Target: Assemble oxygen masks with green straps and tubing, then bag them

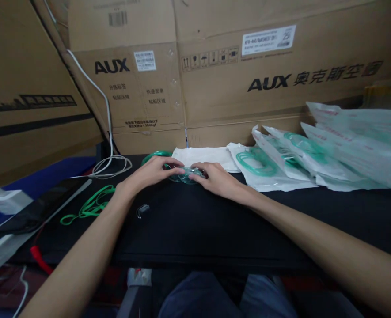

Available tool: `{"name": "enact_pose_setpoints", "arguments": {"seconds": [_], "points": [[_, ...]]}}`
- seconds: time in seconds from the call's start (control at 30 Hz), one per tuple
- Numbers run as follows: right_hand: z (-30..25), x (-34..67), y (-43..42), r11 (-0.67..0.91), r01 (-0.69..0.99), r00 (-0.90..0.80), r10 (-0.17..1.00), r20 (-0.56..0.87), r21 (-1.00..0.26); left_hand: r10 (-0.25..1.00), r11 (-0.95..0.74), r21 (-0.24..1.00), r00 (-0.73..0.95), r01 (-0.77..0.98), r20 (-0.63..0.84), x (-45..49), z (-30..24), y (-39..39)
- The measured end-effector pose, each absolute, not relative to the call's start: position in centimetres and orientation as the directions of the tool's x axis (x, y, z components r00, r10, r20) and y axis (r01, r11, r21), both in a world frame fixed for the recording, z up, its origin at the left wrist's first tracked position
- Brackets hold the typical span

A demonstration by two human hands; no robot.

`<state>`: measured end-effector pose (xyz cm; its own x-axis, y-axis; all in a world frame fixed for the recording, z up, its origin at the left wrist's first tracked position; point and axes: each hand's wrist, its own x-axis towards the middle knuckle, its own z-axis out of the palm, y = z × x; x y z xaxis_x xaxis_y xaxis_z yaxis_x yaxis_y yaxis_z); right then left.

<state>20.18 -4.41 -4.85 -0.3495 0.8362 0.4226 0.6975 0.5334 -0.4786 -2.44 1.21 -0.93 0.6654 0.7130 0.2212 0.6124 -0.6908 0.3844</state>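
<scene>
A clear, greenish plastic mask (189,176) lies low over the black table, between my two hands. My left hand (160,170) pinches its left side with thumb and fingers. At its right side my right hand (211,176) grips the rim, thumb in front and fingers curled behind. Part of the mask is hidden by my fingers. Just behind my left hand is a coil of green tubing (157,154). A white pouch (205,158) lies flat behind the mask. Nearer to me, a small clear plastic piece (143,210) rests on the table.
Several white pouches with green tubing (258,163) are stacked at the right. Green elastic straps (91,205) lie left of my left forearm. A white cable (111,165), a white charger (8,201) and a dark phone-like slab (26,221) sit at the left. Cardboard boxes (215,110) wall off the back.
</scene>
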Motion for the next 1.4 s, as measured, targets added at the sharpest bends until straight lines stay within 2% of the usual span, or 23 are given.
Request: {"name": "enact_pose_setpoints", "arguments": {"seconds": [0.37, 0.73, 0.9, 1.07, 1.23, 1.33, 1.4], "points": [[-5.1, 20.5, -4.1, 0.439, 0.658, -0.244, 0.893, 0.378, -0.612, 0.732, -0.664, 0.406, 0.656, 0.627, 0.184, -3.5, -1.2, 2.4], [-5.2, 20.4, -4.1, 0.352, 0.537, -0.187, 0.936, 0.298, -0.767, 0.749, -0.648, 0.405, 0.636, 0.645, 0.185, -3.6, -1.0, 2.1], [-4.9, 20.5, -4.5, 0.382, 0.554, -0.157, 0.920, 0.358, -0.740, 0.683, -0.726, 0.368, 0.670, 0.581, 0.290, -3.1, -0.7, 1.2], [-4.3, 20.6, -4.9, 0.395, 0.596, -0.103, 0.901, 0.420, -0.700, 0.663, -0.736, 0.387, 0.706, 0.556, 0.247, -2.6, -0.8, 0.9], [-3.4, 20.6, -5.5, 0.462, 0.617, -0.047, 0.829, 0.557, -0.637, 0.677, -0.718, 0.396, 0.708, 0.573, 0.202, -2.9, -0.8, 1.1], [-3.2, 20.4, -6.1, 0.551, 0.581, -0.132, 0.790, 0.599, -0.599, 0.687, -0.715, 0.367, 0.696, 0.596, 0.209, -3.1, -0.7, 1.4], [-3.3, 20.1, -6.6, 0.625, 0.581, -0.307, 0.762, 0.570, -0.522, 0.678, -0.727, 0.351, 0.700, 0.590, 0.226, -3.2, -0.6, 1.4]]}}
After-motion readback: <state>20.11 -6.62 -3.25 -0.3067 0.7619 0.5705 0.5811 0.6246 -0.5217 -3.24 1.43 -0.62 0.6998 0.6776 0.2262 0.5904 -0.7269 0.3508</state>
